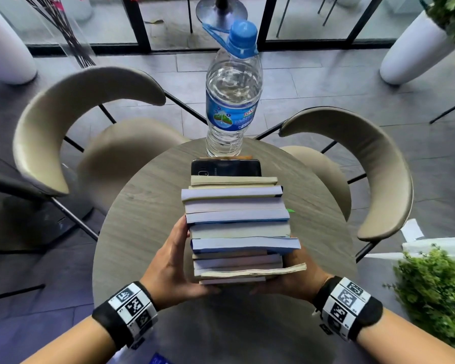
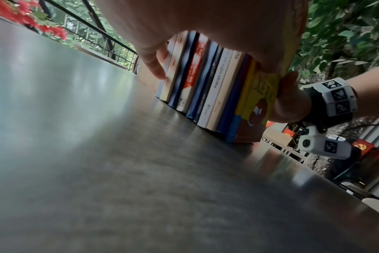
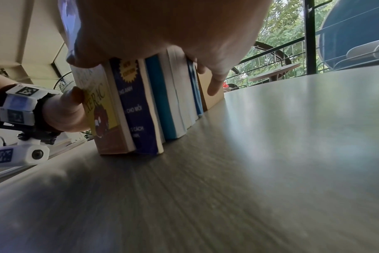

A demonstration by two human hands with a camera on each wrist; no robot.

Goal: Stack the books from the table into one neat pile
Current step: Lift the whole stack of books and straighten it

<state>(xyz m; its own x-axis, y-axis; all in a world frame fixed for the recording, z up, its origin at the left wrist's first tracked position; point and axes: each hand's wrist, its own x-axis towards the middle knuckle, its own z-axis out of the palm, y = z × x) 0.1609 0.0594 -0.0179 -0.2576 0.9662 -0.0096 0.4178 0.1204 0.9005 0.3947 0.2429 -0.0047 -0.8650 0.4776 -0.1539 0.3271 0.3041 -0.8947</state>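
Several books (image 1: 239, 232) stand on edge in one tight block on the round grey table (image 1: 142, 206), page edges up. My left hand (image 1: 174, 261) grips the block's left side and my right hand (image 1: 292, 282) grips its right side, thumbs on the nearest cover. The left wrist view shows the spines of the books (image 2: 206, 82) under my left hand (image 2: 206, 25), with the right hand's thumb (image 2: 290, 99) on the yellow front cover. In the right wrist view the books (image 3: 158, 102) stand on the table (image 3: 249, 154) beneath my right hand (image 3: 162, 25).
A dark phone (image 1: 226, 168) lies just behind the block, and a water bottle (image 1: 233, 95) stands beyond it. Two beige chairs (image 1: 90, 127) (image 1: 352, 166) ring the table's far side. A green plant (image 1: 436, 298) is at my right.
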